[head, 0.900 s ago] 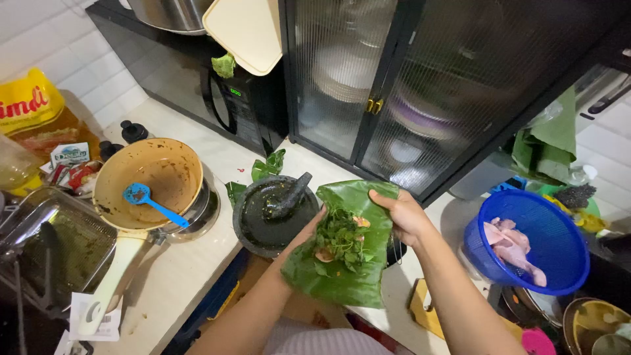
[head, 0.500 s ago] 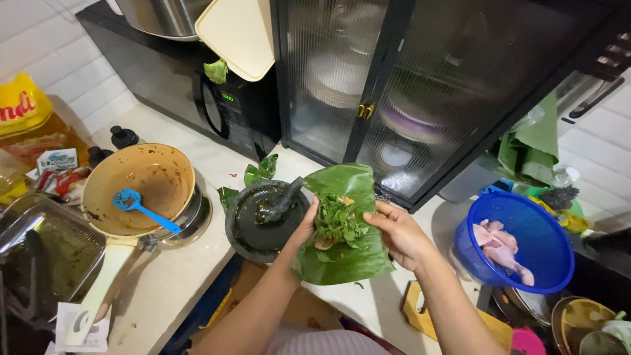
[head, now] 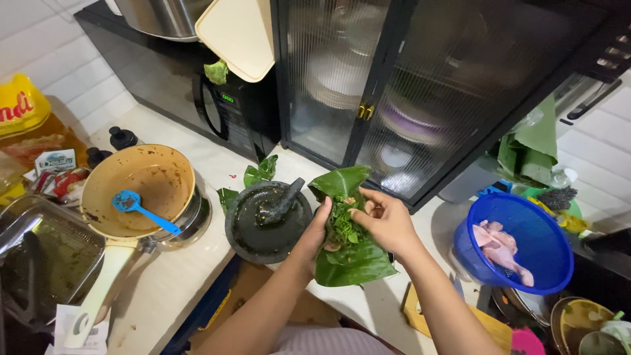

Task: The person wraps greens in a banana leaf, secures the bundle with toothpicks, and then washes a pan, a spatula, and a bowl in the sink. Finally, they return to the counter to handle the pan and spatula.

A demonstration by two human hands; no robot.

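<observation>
Head view: banana leaf (head: 348, 260) between both hands

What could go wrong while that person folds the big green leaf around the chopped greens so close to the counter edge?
The green banana leaf overhangs the white counter, so the chopped green filling might spill off its open lower end. The left hand works right beside the dark stone mortar, and a bump could tip its leaning pestle. The right hand pinching hard might split the leaf.

home kitchen | black microwave (head: 197, 92) on counter (head: 171, 289) | glass-door cabinet (head: 394, 85) held stacked plates | stone mortar (head: 266, 220), pan (head: 141, 187), blue colander (head: 519, 243) sat out
</observation>
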